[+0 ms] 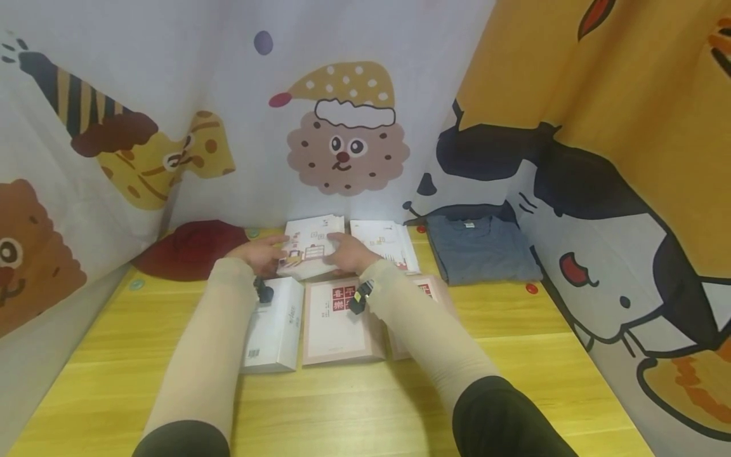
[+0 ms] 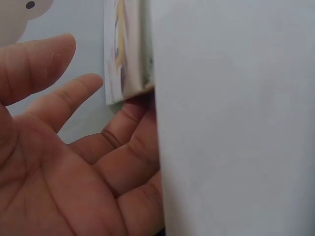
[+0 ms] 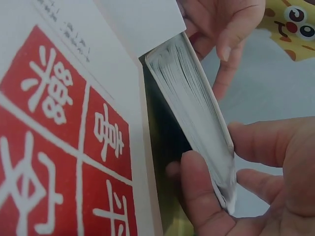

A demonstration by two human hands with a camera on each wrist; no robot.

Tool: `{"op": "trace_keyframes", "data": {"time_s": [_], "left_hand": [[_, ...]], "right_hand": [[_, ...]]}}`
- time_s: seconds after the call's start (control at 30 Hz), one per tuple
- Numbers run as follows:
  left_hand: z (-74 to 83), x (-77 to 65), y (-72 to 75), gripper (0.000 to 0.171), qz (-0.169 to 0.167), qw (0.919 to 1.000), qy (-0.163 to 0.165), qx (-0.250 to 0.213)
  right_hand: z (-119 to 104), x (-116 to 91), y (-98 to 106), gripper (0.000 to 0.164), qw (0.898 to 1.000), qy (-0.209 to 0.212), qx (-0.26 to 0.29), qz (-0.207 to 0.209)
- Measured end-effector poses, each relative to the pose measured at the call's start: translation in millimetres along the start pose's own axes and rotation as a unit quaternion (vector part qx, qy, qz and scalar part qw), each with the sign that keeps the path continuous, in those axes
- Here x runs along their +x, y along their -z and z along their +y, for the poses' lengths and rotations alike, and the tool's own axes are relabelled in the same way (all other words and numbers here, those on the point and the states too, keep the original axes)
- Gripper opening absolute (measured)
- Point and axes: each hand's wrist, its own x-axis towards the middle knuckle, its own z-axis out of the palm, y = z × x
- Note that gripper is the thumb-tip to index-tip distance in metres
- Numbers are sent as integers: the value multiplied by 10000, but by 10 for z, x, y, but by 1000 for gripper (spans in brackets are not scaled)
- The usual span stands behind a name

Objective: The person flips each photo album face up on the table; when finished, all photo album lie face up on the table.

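A thick book [image 1: 311,238] with a white illustrated cover lies at the back of the table between both hands. My right hand [image 1: 353,255] holds its right end, thumb on one cover and fingers on the other; the page edges face the right wrist camera. At the left end, my left hand [image 1: 263,255] touches the book with its fingers, while thumb and index finger [image 2: 74,101] stay extended and apart from it. Just in front stand a white book [image 1: 271,333] with a barcode and a pale pink-edged book [image 1: 342,333] with red character squares.
Right of the held book lies another white illustrated book [image 1: 381,240]. A second pink-edged book [image 1: 436,292] is partly hidden by my right forearm. A dark red hat [image 1: 194,251] sits back left, a folded grey T-shirt [image 1: 482,251] back right. Printed curtains [image 1: 228,76] border the table.
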Motion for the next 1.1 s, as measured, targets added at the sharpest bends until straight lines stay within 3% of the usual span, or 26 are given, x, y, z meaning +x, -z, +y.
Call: {"op": "trace_keyframes", "data": {"time_s": [0.2,0.27,0.43,0.57,0.77,0.97,1.1], "left_hand": [[46,-162,-28,73,135,9996,59,225],[55,-175,-28,72,118,9997,101,186],[43,-163,-12,75,-29,9991,-150,401],[16,-140,20,78,-90,9994,-237,248],[-5,-137,38,79,34,9988,-152,465],[6,-150,-3,77,33,9995,123,-288],[8,-133,-39,78,73,9989,130,-444]], "right_hand": [[44,64,11,77,9990,-124,-429,-79],[60,86,14,77,9981,-147,-598,-38],[64,91,12,76,9977,-151,-665,14],[53,63,7,75,9989,-124,-443,9],[84,55,2,75,9997,-225,72,55],[143,87,-13,74,9973,-140,715,67],[171,96,-20,73,9963,-175,836,10]]}}
